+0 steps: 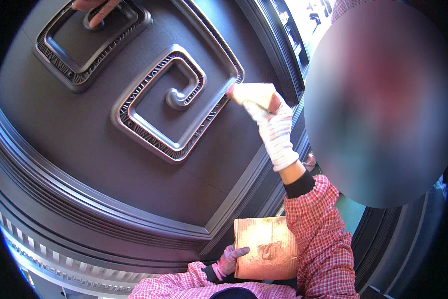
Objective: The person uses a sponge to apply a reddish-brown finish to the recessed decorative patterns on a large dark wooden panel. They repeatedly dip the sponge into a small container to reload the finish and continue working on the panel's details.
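Big dark panel [79, 134] here, ribbed frame [236, 194] around it. Closest in, the left hand [229, 259] is gripping a brown cardboard sheet [266, 234], smudged mid-face. Farther up, the gloved right hand [273, 127] grasps what looks like a pale cloth [254, 92] against a shiny dark scroll moulding [199, 123].

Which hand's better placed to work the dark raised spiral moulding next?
Probably right: the gloved right hand holds a pale reddish-edged sheet at the moulding; the left hand holds a brown cardboard sheet.
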Demonstrator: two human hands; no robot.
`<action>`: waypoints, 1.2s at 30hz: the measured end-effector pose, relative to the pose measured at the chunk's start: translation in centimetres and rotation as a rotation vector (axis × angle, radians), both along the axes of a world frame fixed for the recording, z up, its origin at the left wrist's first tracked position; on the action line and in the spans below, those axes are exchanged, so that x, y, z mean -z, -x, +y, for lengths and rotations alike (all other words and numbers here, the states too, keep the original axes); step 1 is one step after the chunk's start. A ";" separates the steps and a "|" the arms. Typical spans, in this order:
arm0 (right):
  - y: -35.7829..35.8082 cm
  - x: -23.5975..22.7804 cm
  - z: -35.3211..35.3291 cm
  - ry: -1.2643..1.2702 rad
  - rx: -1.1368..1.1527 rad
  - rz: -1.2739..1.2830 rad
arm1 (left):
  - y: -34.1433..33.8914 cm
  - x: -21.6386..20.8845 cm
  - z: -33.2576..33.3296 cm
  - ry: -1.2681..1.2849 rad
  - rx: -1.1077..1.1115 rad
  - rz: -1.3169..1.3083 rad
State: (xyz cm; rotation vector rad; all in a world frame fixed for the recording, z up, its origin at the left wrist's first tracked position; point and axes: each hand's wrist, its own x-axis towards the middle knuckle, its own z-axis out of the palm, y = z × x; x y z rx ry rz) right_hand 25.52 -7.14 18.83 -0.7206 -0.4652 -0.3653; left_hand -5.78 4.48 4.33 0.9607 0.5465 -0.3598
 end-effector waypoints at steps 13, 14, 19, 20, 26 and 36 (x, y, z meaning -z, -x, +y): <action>-2.5 0.0 0.0 0.047 0.117 0.072 | 0.2 0.0 -0.1 0.005 -0.008 0.011; -2.3 0.1 0.0 0.034 0.092 0.040 | 0.2 0.0 -0.1 0.008 -0.007 0.007; 1.8 -0.5 0.8 0.032 -0.036 -0.041 | 0.4 0.3 0.1 0.008 -0.010 0.022; 2.4 -0.3 1.0 0.006 -0.090 -0.076 | 0.5 0.4 0.1 0.006 -0.012 0.027; -0.2 0.6 0.1 -0.217 -0.102 0.112 | 0.1 0.0 0.0 0.001 -0.005 0.023; -0.3 -0.2 0.6 0.030 0.090 0.053 | 0.1 0.0 0.0 0.000 -0.013 0.043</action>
